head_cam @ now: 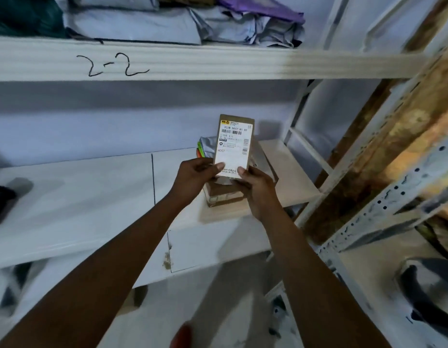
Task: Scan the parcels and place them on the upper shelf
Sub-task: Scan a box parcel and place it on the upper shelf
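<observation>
A small brown cardboard parcel (234, 144) with a white barcode label stands upright in front of me, label facing the camera. My left hand (195, 178) grips its lower left corner and my right hand (255, 189) grips its lower right corner. Under the held parcel, a brown cardboard box (224, 195) lies on the middle shelf (74, 209). A grey mailer bag with green and orange bits (205, 148) lies just behind it. The upper shelf (192, 61), marked "2-2", carries grey mailer bags (142, 23) and a purple bag (263, 10).
A white metal shelf post (303, 116) stands to the right of the parcels. A perforated metal upright (383, 204) and a wooden beam (383, 136) cross the right side. A dark bag (428, 292) lies on a lower right shelf. A dark object (2, 199) sits at the middle shelf's left.
</observation>
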